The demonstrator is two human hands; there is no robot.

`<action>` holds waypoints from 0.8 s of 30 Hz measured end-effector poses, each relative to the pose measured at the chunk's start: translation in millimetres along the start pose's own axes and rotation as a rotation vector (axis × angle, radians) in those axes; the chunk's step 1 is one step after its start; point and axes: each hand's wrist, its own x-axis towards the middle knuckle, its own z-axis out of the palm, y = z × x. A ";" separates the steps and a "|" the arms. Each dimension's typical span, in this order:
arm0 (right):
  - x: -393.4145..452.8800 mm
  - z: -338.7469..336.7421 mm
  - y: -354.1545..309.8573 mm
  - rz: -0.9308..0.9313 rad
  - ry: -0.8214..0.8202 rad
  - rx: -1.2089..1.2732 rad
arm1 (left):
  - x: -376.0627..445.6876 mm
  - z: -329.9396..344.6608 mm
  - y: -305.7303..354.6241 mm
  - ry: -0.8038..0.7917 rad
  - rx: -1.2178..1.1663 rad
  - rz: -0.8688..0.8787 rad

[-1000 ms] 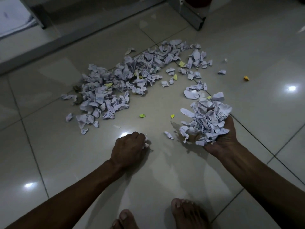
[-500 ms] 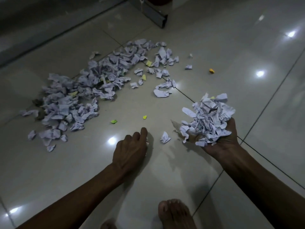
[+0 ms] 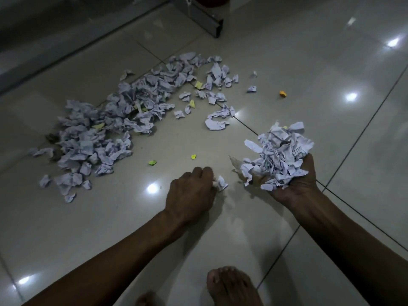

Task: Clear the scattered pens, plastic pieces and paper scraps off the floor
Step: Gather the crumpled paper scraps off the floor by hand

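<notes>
Sprawling across the tiled floor (image 3: pixel 276 62) from 9 to 12 o'clock, a big scatter of crumpled white paper scraps (image 3: pixel 114 129) lies loose, thickest at the left, thinning toward 12 o'clock, with a few yellow bits mixed in. Small strays sit at its lower-left edge near 8 o'clock. A green scrap (image 3: pixel 152 162) and a yellow scrap (image 3: pixel 193 156) lie apart from the pile, just beyond the left hand, around 11 o'clock of it. Two flatter white pieces (image 3: pixel 217 120) lie on a tile seam near centre. An orange scrap (image 3: pixel 282 93) sits alone at 1 o'clock, well apart from the rest, with a single white scrap (image 3: pixel 251 89) to its left.

Left hand (image 3: pixel 192 193), low at centre, knuckles up, fingers curled down on the floor; fingertips pinch one small crumpled white scrap (image 3: pixel 220 183) at the hand's 2 o'clock side. The scrap touches the floor or sits just off it, cannot tell which.

Right hand (image 3: pixel 295 184), at 3 o'clock, palm up and cupped, fingers partly curled under a heaped handful of crumpled scraps (image 3: pixel 276 155); the heap spills over the fingers and hides most of them. The hand is held above the floor.

One bare foot (image 3: pixel 231 286) at 6 o'clock, toes of another at its left. A grey metal frame end (image 3: pixel 207 18) sits at 12 o'clock, with something red behind it, too cut off to tell.
</notes>
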 end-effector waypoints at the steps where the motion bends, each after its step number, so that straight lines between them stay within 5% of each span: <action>1: 0.4 -1.7 -0.2 0.014 -0.037 0.023 | 6.0 -2.5 11.2 0.004 0.019 -0.008; 3: -9.4 -3.9 -8.0 -0.023 0.201 -0.138 | 16.2 -1.6 28.7 0.006 0.056 -0.027; 7: -3.3 -11.9 -10.2 0.113 0.029 0.086 | 23.2 23.0 35.3 -0.064 0.132 -0.035; 10: -9.1 -22.8 -2.9 0.118 0.258 0.165 | 18.0 29.9 31.4 -0.064 0.131 -0.014; 12: -13.3 -23.4 -9.4 0.239 0.264 0.271 | 15.3 27.8 30.9 -0.038 0.119 0.039; 14: -11.1 -14.7 -2.0 0.171 0.311 0.075 | 15.1 25.8 32.2 -0.055 0.092 0.083; 17: -7.5 -20.7 -5.7 0.128 0.029 0.128 | 19.0 28.1 29.1 -0.114 0.041 0.157; 20: 4.5 -23.3 -3.8 0.238 0.087 0.175 | 22.5 20.2 22.0 -0.142 -0.060 0.208; 21: 5.5 -18.8 -2.9 0.136 0.054 0.184 | 25.0 16.1 19.9 -0.152 -0.123 0.194; 24: 9.7 -0.4 3.9 0.028 0.049 0.104 | 30.7 8.3 12.8 -0.135 -0.427 -0.066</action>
